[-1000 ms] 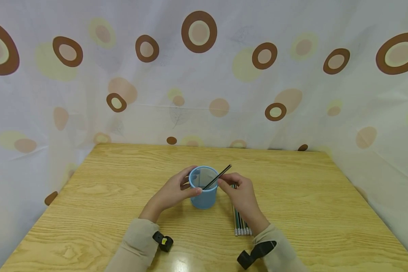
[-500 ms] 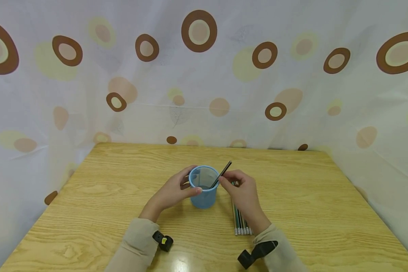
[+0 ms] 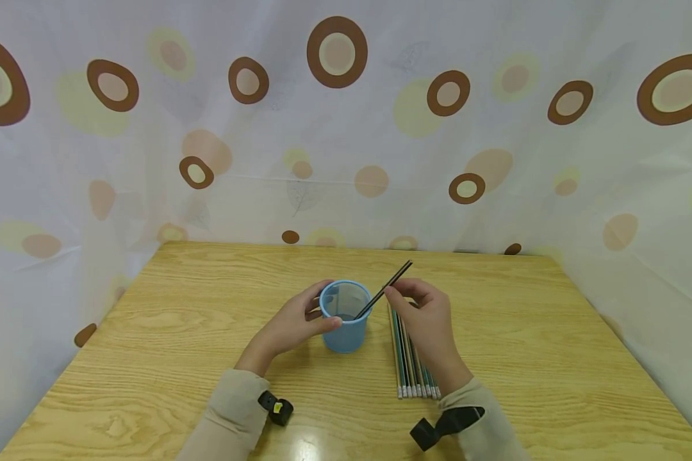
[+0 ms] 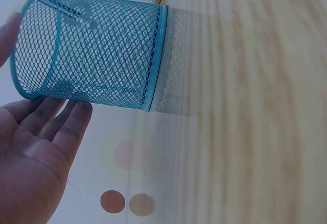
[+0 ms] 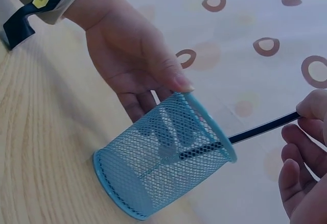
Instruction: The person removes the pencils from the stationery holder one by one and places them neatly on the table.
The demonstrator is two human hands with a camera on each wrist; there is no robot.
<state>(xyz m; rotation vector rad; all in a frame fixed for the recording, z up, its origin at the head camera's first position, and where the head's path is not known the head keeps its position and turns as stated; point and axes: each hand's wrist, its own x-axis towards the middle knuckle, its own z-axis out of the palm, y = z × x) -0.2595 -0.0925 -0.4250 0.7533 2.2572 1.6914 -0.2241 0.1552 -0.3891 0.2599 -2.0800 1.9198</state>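
A light-blue mesh pencil cup (image 3: 345,338) stands upright on the table. My left hand (image 3: 291,325) holds it from the left, thumb over the near rim and fingers around the far side. Between thumb and fingertips my right hand (image 3: 429,323) pinches a dark pencil (image 3: 376,298). The pencil slants across the cup's right rim, its lower part inside the cup. In the right wrist view the pencil (image 5: 263,129) runs into the mouth, and its end shows through the mesh. Beneath the right hand lies a row of several pencils (image 3: 405,365), partly hidden by it.
The wooden table (image 3: 150,333) spreads out on both sides of the cup. A white curtain (image 3: 380,141) with brown and pastel spots hangs behind it and along the sides. The pencils in the row have their eraser ends toward the near edge.
My right hand has moved right and slightly up, and the pencil's upper end with it. More of the row of pencils now shows. The left hand and cup have stayed in place.
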